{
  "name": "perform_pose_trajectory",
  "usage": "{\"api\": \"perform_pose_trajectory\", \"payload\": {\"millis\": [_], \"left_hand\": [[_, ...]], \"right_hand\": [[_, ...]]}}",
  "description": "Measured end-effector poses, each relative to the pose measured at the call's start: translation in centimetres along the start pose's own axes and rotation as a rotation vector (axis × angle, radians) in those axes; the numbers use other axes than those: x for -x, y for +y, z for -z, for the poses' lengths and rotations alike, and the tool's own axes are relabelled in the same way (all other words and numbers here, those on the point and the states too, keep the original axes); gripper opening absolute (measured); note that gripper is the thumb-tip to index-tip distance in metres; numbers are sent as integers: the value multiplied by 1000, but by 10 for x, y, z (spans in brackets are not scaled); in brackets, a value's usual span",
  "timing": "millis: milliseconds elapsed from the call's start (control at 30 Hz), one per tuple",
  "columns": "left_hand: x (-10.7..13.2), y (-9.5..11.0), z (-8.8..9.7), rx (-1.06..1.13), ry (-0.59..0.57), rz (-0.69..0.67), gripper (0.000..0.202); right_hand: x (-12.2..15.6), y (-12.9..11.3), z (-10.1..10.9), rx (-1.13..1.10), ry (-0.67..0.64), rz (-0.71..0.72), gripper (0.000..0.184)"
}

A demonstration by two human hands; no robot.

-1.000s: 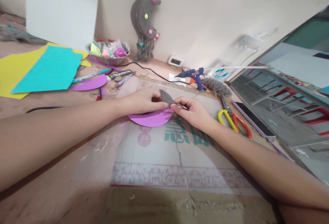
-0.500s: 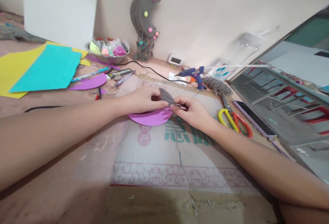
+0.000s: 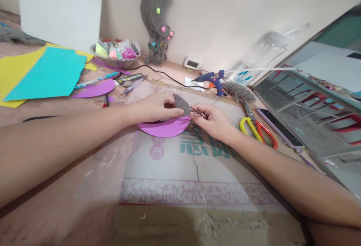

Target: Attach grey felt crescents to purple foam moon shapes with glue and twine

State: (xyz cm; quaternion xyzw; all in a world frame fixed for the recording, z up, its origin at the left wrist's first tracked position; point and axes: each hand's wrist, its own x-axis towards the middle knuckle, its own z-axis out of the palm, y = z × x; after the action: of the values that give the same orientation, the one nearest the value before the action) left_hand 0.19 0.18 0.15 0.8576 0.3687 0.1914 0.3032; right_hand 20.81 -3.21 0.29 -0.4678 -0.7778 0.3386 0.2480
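My left hand (image 3: 155,107) presses a grey crescent-shaped piece (image 3: 181,104) down against a purple foam half-disc (image 3: 165,128) that lies on a printed sheet (image 3: 180,167). Its fingers are closed over the grey piece. My right hand (image 3: 212,119) pinches a thin pen-like tool (image 3: 198,112) whose tip touches the grey piece's edge. Both hands meet at the middle of the table.
Yellow-and-red scissors (image 3: 258,131) and a phone (image 3: 279,127) lie to the right. A blue glue gun (image 3: 212,79), grey yarn (image 3: 238,91), a metal bowl of bits (image 3: 115,55), teal (image 3: 46,73) and yellow foam sheets and pens (image 3: 97,80) sit behind. A grey moon ornament (image 3: 158,16) leans on the wall.
The hands stay on the grey piece; my right hand has shifted slightly along its edge. The camera has drifted a little.
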Motion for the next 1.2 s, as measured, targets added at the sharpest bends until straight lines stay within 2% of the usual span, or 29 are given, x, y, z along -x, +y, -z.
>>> {"api": "perform_pose_trajectory", "payload": {"millis": [233, 433, 533, 700, 833, 1200], "left_hand": [[1, 0, -2, -24, 59, 14, 34], [4, 5, -8, -49, 137, -46, 26], [6, 7, -10, -43, 125, -95, 25], [6, 10, -12, -41, 79, -105, 27], [5, 10, -10, 49, 37, -112, 24], [5, 8, -4, 124, -45, -37, 24]], "right_hand": [[0, -1, -1, -40, 5, -4, 19], [1, -2, -7, 17, 42, 8, 5], [3, -3, -7, 108, 65, 32, 1], [6, -7, -5, 212, 40, 64, 9], [8, -10, -5, 161, 13, 55, 10], [10, -11, -3, -27, -85, 10, 11]]}}
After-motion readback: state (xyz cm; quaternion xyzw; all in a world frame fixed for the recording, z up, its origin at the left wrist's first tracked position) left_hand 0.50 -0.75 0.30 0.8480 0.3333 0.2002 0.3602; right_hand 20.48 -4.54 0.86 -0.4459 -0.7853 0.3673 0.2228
